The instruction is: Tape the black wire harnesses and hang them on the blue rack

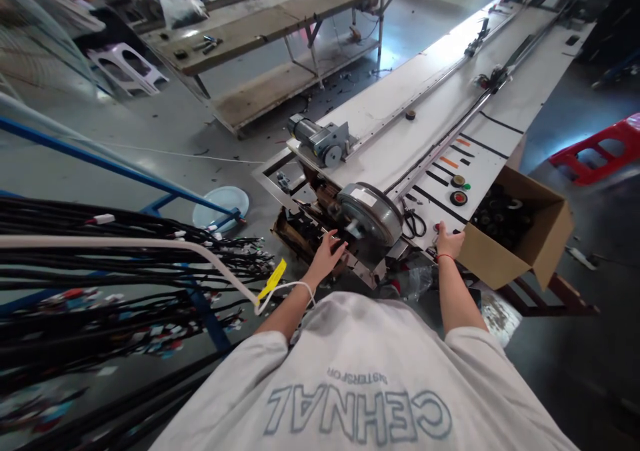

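Observation:
My left hand [327, 259] is at the near end of the long machine table, its fingers apart beside a large grey wheel [371, 212]. Nothing shows between those fingers. My right hand [451, 244] rests at the table's near edge with its fingers curled in. By its thumb is a small dark and red thing, too small to make out. Black-handled scissors [414, 222] lie between the wheel and my right hand. Just beyond that hand are rolls of tape [459, 198] and short black and orange strips [449, 162] on the white tabletop [385, 141].
An open cardboard box [500, 256] of dark parts stands at the right. A motor [320, 138] is mounted on the table's left side. Bundles of black cables [125, 264] hang on a blue rack at left. A red stool [600, 148] stands far right; another person is at upper left.

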The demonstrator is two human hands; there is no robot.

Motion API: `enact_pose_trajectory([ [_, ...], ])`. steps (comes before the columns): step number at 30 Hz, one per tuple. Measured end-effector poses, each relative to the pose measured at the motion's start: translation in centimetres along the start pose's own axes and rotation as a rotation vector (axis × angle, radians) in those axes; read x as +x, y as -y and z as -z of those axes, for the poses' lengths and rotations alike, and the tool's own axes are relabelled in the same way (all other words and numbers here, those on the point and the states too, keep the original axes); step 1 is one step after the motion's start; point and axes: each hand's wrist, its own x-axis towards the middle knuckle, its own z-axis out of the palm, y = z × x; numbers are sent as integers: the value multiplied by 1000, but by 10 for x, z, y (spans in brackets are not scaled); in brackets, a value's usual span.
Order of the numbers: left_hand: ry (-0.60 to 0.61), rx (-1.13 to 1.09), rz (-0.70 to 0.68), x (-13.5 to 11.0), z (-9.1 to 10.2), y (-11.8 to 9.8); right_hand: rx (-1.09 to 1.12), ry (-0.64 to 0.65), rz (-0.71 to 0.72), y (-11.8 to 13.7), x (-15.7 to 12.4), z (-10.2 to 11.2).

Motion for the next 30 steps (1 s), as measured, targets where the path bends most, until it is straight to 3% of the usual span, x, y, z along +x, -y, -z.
enact_pose_trajectory([
  [9,266,350,112,-13,16,39,34,-4,-32,0,2,0],
  [13,218,472,192,-19,23,47,19,-1,-17,0,2,1],
  [19,78,373,170,-43,41,46,7,13,-17,3,-1,5],
  [25,10,298,155,-73,48,30,-49,13,4,4,-1,3],
  [30,-1,283,145,-66,40,13,-36,19,17,2,2,1],
])
